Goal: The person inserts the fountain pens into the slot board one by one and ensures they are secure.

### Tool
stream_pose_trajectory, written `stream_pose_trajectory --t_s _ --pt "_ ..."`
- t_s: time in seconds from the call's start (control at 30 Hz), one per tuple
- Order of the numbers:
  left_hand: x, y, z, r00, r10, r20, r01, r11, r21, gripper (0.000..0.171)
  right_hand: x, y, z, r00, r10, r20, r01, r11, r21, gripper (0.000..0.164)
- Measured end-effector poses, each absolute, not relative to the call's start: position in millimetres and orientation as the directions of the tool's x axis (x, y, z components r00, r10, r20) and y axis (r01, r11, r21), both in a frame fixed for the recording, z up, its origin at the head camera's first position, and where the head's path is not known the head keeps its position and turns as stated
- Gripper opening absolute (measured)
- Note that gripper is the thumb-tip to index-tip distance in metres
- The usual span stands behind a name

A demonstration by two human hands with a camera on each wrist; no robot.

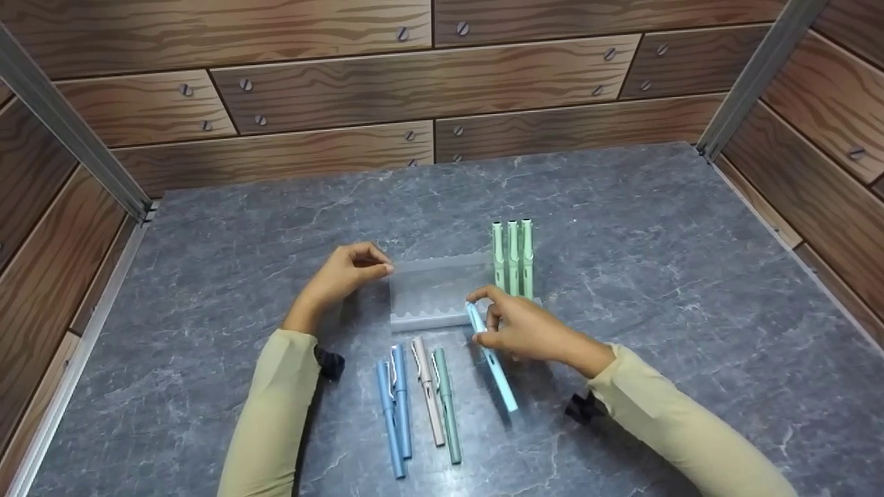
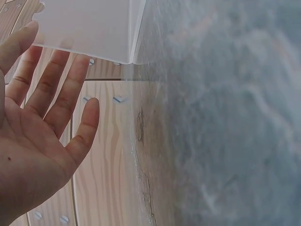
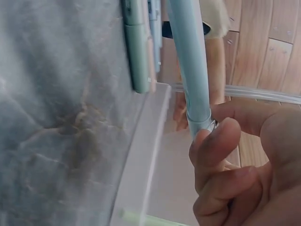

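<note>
The right hand point(image 1: 530, 326) pinches the light blue pen point(image 1: 498, 376) by its upper part, the rest slanting out below the fingers and cut off in the right-wrist view. The left hand point(image 1: 340, 277) pinches the translucent tray point(image 1: 435, 286) at its left edge; three pale green pens point(image 1: 513, 255) are partly hidden by the right hand

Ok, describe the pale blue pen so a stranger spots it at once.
On the table, find the clear rack. By its near side, the right hand holds the pale blue pen. It is lighter than the two blue pens lying nearby, and the only pen in a hand.
</note>
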State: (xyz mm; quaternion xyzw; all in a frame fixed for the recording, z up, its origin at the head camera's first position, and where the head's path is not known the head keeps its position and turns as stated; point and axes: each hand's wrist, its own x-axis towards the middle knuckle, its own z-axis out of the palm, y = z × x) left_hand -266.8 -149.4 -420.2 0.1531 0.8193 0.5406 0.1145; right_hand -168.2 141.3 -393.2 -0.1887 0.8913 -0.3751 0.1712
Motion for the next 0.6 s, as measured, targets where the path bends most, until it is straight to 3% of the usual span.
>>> stream_pose_trajectory --t_s 0.2,0.6 --pt "-259 -147 -408 -0.924 0.381 -0.029 0.123 0.368 0.922 0.018 -172 144 -386 -0.868 -0.476 -0.139 -0.226 0.628 -0.744 0.056" --pt "-270 -150 -425 -0.927 0.373 -0.028 0.119 0.365 0.923 0.018 -176 142 -371 -0.892 -0.438 -0.113 -0.223 0.644 -0.732 0.057"
